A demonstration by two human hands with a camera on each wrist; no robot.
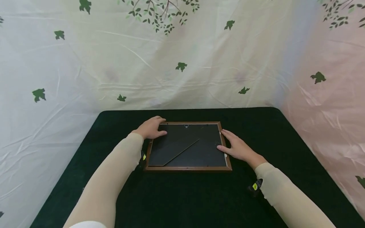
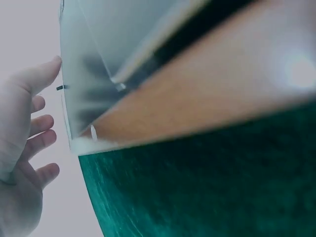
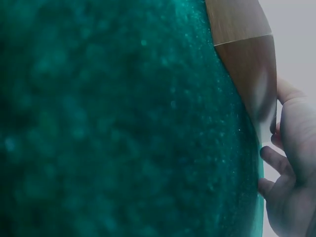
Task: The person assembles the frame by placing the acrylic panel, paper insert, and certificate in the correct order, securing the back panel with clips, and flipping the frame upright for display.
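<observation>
A picture frame [image 1: 186, 169] with a brown wooden border lies back side up on the dark green cloth. Its black backing board [image 1: 182, 139] shows a folded easel stand [image 1: 165, 152] with a slanting edge, and a small metal hanger [image 1: 186, 126] at the far side. At the far left corner, my left hand [image 1: 152, 127] rests on the frame, thumb over the backing and fingers stretched along the edge. My right hand [image 1: 238, 146] touches the right side, its fingers along the border and thumb reaching over it. In both wrist views the fingers are spread beside the wooden border.
The green cloth [image 1: 182, 199] covers the table, with rounded far corners. Behind and on both sides hang pale curtains [image 1: 199, 85] printed with leaves and branches. Dark wrist devices [image 1: 255, 186] sit under the sleeves.
</observation>
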